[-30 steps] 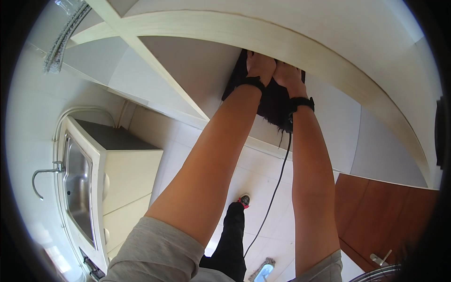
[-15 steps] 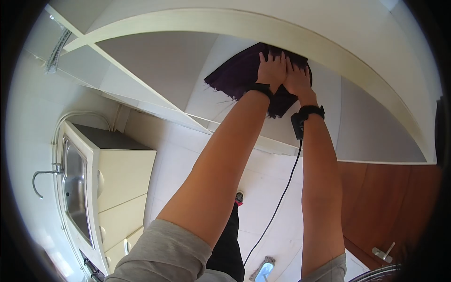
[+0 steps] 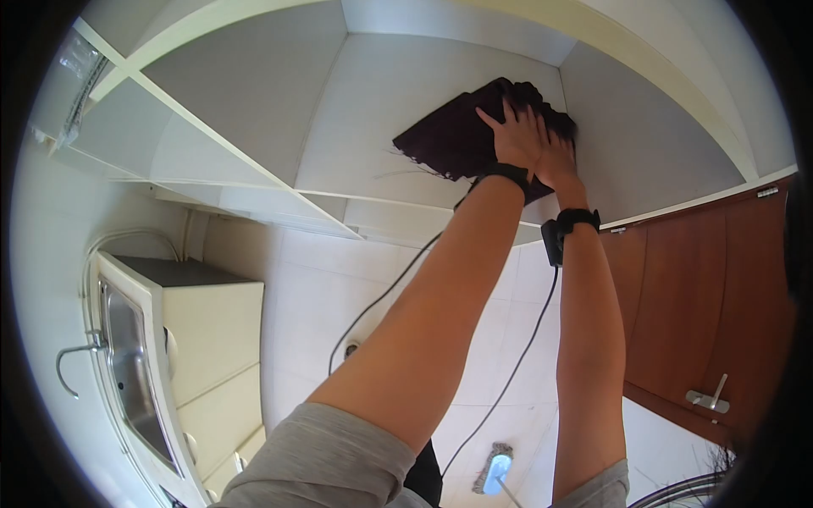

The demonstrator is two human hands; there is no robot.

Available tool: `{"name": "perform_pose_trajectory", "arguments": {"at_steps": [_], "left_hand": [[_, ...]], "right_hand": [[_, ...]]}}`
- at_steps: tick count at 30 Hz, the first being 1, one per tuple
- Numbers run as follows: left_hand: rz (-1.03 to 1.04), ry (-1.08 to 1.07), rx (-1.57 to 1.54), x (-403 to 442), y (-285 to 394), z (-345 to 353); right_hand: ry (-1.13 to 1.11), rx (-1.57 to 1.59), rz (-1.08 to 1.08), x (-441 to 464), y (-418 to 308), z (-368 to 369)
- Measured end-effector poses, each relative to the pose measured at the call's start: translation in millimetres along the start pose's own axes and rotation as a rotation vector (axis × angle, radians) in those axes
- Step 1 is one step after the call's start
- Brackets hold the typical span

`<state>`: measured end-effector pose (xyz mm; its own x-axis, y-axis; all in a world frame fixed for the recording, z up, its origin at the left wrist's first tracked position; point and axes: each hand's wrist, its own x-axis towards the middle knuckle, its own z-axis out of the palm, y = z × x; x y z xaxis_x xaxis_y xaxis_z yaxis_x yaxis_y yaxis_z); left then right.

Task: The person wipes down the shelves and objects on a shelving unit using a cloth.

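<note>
Left hand (image 3: 518,142), right hand (image 3: 556,161) flat, fingers apart — I've slid the dark cloth (image 3: 449,134) to the shelf's (image 3: 356,110) right edge, partly covering it.

Dark cloth (image 3: 449,135): partly hidden from us beneath the left grip (image 3: 518,142) and right grip (image 3: 556,161). Mop (image 3: 498,468): handle cut off by the lower edge. Clear article (image 3: 78,57), upper left: too blurred for us to identify.

Head view | I see the left hand (image 3: 518,142) spread on a dark, frayed cloth (image 3: 449,134) | right hand (image 3: 556,162) flat beside it, same cloth | cloth lies on the pale shelf (image 3: 356,102) | I make out a sink (image 3: 135,364) at left, mop (image 3: 498,468) below
</note>
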<state>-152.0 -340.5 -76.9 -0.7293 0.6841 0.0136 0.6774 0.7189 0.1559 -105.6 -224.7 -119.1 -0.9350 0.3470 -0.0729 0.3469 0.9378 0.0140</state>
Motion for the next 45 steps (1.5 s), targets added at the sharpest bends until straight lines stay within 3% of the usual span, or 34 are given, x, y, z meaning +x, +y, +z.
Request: {"name": "perform_pose_trajectory", "arguments": {"at_steps": [5, 12, 15, 19, 22, 28, 31, 45], "left_hand": [[0.004, 0.071, -0.013, -24, -8, 2], [-0.09, 0.088, -0.039, -94, -30, -5], [-0.109, 0.103, -0.127, -111, -66, -4], [-0.14, 0.071, -0.026, -130, -140, -11], [-0.203, 0.044, 0.024, -138, -189, -18], [-0.173, 0.199, -0.012, -143, -252, -18], [-0.145, 0.34, -0.097, -143, -259, -8], [-0.068, 0.377, 0.076, -152, -266, -4]], "right_hand": [[-0.067, -0.015, 0.131, -33, -28, -22], [-0.026, -0.045, 0.11, -76, -59, -11], [0.137, 0.01, 0.086, -83, -85, -3], [0.087, 0.019, 0.077, -74, -139, -14], [0.168, 0.04, -0.011, -57, -191, -13], [0.345, 0.025, -0.094, -31, -243, -1], [0.383, 0.049, -0.089, -35, -242, -4], [0.441, 0.144, -0.249, -47, -247, -8]]}}
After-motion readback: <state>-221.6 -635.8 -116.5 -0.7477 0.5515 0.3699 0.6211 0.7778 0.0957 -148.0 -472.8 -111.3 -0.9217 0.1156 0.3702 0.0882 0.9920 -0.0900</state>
